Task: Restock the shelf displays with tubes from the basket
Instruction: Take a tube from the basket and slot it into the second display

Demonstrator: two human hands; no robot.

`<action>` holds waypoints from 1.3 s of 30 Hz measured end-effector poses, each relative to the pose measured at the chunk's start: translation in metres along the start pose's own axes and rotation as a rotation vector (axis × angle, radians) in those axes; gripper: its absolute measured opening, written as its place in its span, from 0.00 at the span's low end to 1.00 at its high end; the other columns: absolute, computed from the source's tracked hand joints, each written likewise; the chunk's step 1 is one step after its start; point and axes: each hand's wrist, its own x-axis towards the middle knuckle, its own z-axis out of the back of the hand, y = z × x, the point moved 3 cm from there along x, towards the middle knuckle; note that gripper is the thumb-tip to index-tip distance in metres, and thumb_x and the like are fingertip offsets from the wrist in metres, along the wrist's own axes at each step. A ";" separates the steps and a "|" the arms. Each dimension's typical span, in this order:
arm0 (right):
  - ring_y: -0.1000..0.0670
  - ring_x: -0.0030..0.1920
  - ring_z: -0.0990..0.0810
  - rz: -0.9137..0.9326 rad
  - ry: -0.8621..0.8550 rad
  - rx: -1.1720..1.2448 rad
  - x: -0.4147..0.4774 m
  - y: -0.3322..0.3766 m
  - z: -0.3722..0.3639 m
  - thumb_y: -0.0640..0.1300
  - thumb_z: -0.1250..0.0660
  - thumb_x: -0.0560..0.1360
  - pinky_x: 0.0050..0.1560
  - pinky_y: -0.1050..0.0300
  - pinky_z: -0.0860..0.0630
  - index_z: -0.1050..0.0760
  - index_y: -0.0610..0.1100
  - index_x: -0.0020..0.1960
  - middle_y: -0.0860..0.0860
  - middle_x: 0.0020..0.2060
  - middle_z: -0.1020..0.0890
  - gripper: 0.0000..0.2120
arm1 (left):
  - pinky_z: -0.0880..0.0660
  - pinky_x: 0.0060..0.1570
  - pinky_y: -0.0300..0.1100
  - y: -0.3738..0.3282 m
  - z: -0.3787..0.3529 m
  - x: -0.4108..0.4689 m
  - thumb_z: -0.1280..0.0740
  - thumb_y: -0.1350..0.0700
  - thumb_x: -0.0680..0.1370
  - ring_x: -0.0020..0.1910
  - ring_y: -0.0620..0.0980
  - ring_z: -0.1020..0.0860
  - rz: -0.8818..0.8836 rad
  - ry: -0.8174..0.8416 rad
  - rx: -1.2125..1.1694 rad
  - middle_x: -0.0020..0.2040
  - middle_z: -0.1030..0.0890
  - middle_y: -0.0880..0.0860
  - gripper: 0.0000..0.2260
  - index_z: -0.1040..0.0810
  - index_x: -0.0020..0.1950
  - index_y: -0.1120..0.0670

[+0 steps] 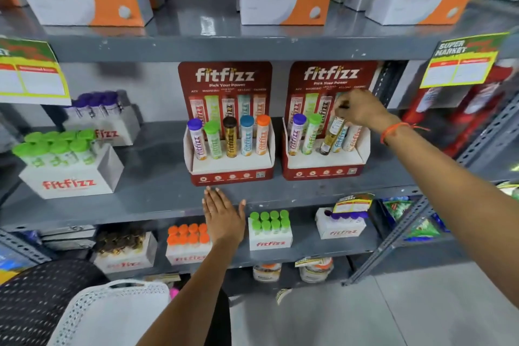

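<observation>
The grey metal shelf carries two red fitfizz displays side by side, with white fitfizz tube boxes at left.

My single head view, worn high, facing forward and slightly down at the grey shelf, close in at arm's reach, wide-angle bending the edges, basket low left

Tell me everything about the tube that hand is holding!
The gold tube is shiny, with dark lettering and a dark bottom end. It leans, its top toward the right, in the middle slot of the right-hand red display stand, between the green-capped tube and a pale blue one. The right hand grips its top, hiding the cap.
</observation>
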 end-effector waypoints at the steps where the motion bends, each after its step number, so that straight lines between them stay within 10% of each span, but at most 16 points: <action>1: 0.42 0.50 0.20 -0.005 -0.022 -0.037 0.001 0.000 0.000 0.39 0.34 0.74 0.57 0.51 0.25 0.20 0.39 0.51 0.42 0.54 0.17 0.08 | 0.62 0.72 0.50 0.000 0.000 0.000 0.57 0.39 0.80 0.76 0.60 0.56 0.001 -0.008 0.007 0.76 0.56 0.65 0.35 0.60 0.75 0.64; 23: 0.41 0.58 0.24 0.303 0.160 -0.272 0.028 -0.026 -0.021 0.35 0.31 0.71 0.61 0.45 0.26 0.26 0.45 0.58 0.41 0.58 0.23 0.17 | 0.61 0.71 0.49 -0.001 0.000 0.001 0.76 0.34 0.70 0.76 0.61 0.52 0.021 -0.046 0.055 0.76 0.52 0.64 0.45 0.56 0.76 0.63; 39: 0.38 0.61 0.26 0.285 0.222 -0.308 0.029 -0.017 -0.034 0.26 0.41 0.73 0.59 0.47 0.27 0.36 0.46 0.70 0.38 0.64 0.26 0.29 | 0.58 0.74 0.52 -0.003 0.000 0.003 0.59 0.38 0.79 0.76 0.61 0.55 0.017 0.059 0.127 0.76 0.55 0.65 0.35 0.58 0.76 0.63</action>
